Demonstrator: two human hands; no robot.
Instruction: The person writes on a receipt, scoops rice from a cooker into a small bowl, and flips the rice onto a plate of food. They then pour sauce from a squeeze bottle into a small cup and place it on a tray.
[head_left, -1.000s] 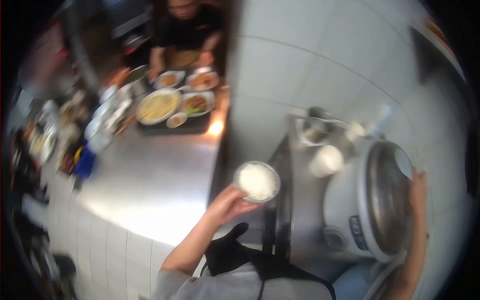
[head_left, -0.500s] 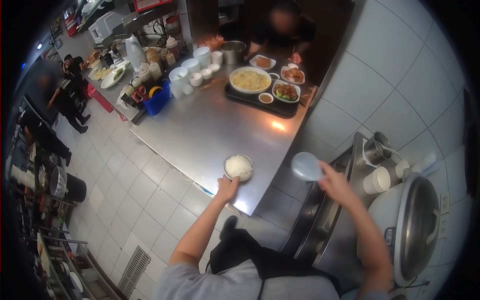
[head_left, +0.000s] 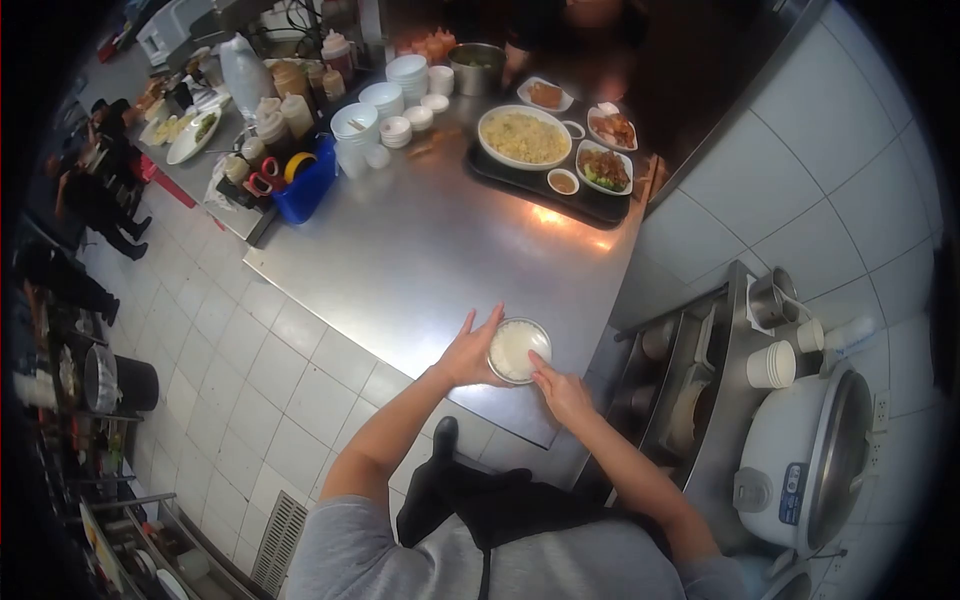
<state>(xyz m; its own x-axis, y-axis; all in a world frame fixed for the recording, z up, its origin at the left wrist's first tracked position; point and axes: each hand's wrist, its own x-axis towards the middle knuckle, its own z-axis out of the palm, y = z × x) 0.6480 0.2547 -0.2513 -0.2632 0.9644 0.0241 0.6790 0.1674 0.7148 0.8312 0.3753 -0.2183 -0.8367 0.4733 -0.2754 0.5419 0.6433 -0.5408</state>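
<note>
A small bowl of white rice (head_left: 512,372) sits near the front corner of the steel table. Over the rice lies a translucent, shallow round lid (head_left: 517,338), its edge hard to tell from the bowl's rim. My left hand (head_left: 472,352) rests against the left side of the bowl, fingers stretched out and spread. At the near right rim, my right hand (head_left: 563,394) is closed, with thumb and fingers pinching the edge of the lid.
A dark tray (head_left: 540,187) with several dishes stands at the table's far end. White bowls (head_left: 383,98) and a blue bin (head_left: 308,192) line the left side. To the right are paper cups (head_left: 770,365) and a large rice cooker (head_left: 785,465). A person stands behind the table.
My right hand has brought the lid leftward from beside the table onto the rice bowl. My left hand has loosened its hold on the near rim and spread its fingers along the left side.
</note>
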